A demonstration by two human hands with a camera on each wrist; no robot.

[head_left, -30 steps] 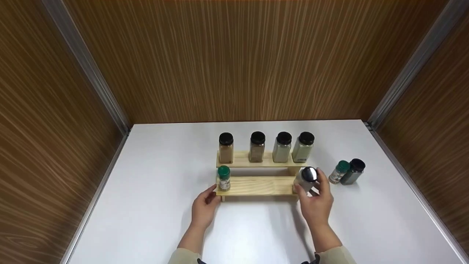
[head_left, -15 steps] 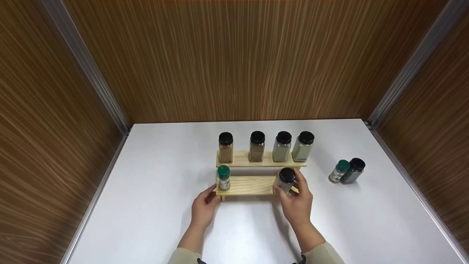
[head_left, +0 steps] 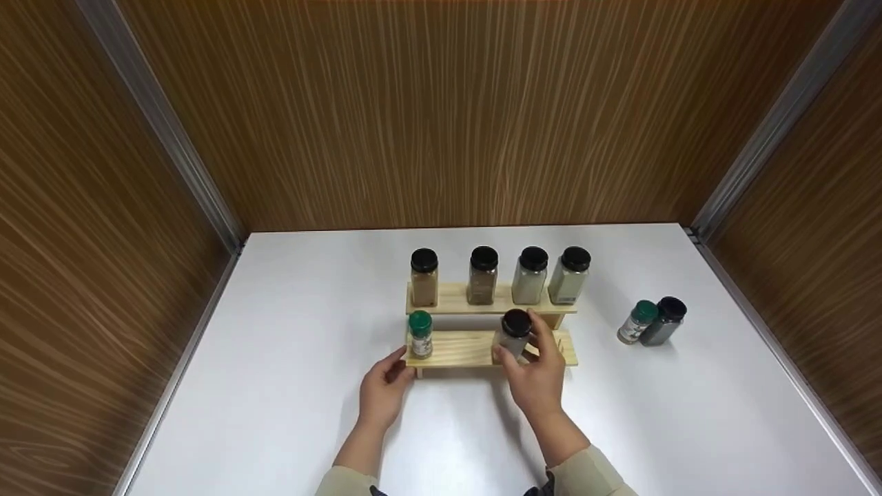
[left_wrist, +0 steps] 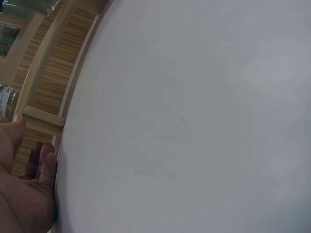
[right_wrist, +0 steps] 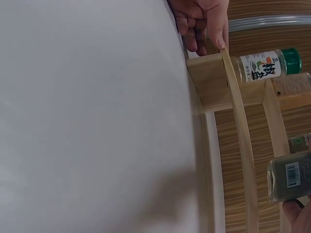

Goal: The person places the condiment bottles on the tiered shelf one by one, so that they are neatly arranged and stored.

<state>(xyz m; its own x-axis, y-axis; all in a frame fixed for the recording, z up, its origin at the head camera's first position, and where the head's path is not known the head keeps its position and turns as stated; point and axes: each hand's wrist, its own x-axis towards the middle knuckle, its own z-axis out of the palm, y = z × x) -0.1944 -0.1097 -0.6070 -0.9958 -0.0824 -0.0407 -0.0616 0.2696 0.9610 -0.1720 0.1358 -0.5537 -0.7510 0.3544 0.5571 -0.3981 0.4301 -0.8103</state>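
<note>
A two-tier wooden spice rack [head_left: 458,350] stands on the white table. My left hand [head_left: 384,393] holds the left front corner of its lower shelf; in the left wrist view the thumb [left_wrist: 18,121] touches the shelf edge. In my right hand [head_left: 539,379] is a clear spice jar [head_left: 511,341] with a black lid, gripped between thumb and fingers over the lower shelf. The right wrist view shows that jar's base and barcode label [right_wrist: 293,174], apart from the shelf's front edge. A small green-capped shaker [head_left: 421,336] stands at the lower shelf's left end.
On the upper shelf stand several black-lidded jars, among them a brown one [head_left: 424,279] and a pale green one [head_left: 570,277]. To the right, another green-capped shaker [head_left: 637,322] and a dark jar [head_left: 664,322] stand together. Wood-grain panels [head_left: 441,117] enclose the table.
My right hand has carried the black-lidded jar leftward, from the lower shelf's right end to right of its middle. The left hand has stayed at the rack's corner.
</note>
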